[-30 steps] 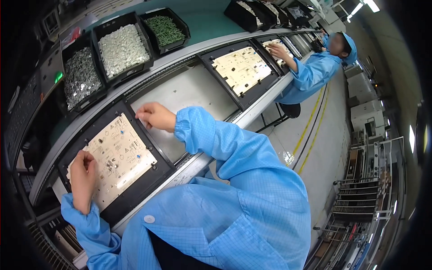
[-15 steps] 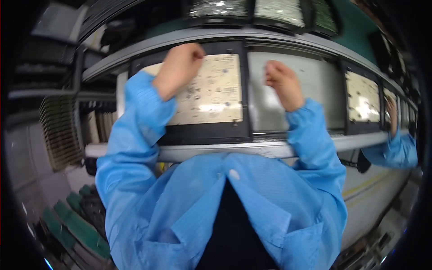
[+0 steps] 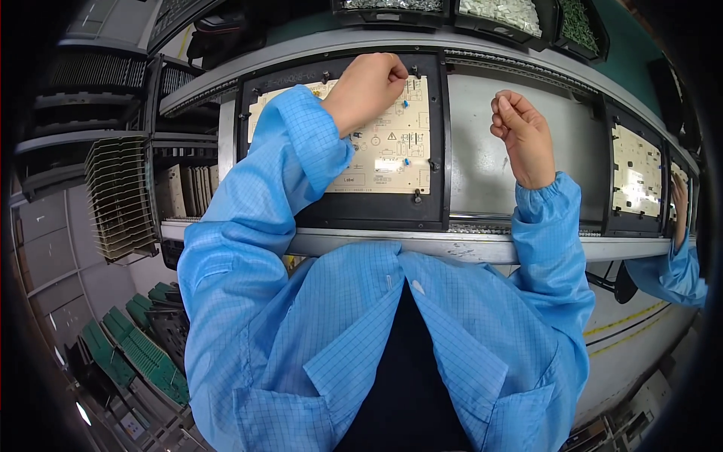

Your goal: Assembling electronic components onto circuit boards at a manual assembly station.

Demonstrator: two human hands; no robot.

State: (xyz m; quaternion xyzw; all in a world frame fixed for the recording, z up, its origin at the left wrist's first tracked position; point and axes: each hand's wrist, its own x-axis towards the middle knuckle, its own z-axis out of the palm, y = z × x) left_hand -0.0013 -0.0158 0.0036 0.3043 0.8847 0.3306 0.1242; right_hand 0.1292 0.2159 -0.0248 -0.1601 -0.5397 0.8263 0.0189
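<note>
So the printed circuit board (image 3: pixel 388 147) here is a cream, rectangular one covered in dark printed outlines, with a couple of little blue components (image 3: pixel 407 162) poking up on its right half. It's sitting flat in a black carrier frame (image 3: pixel 361 215), with small black clips (image 3: pixel 418 197) around the edges. The left hand (image 3: pixel 369 89) is over the board's upper part, fingers curled in near the top right corner, and that forearm's blue sleeve hides a good chunk of the left side. Can't tell if those fingers hold or touch anything. The right hand (image 3: pixel 525 135) is off to the board's right, above the grey panel (image 3: pixel 482 177), thumb and fingers bunched narrow; can't tell if there's some tiny part in there.
</note>
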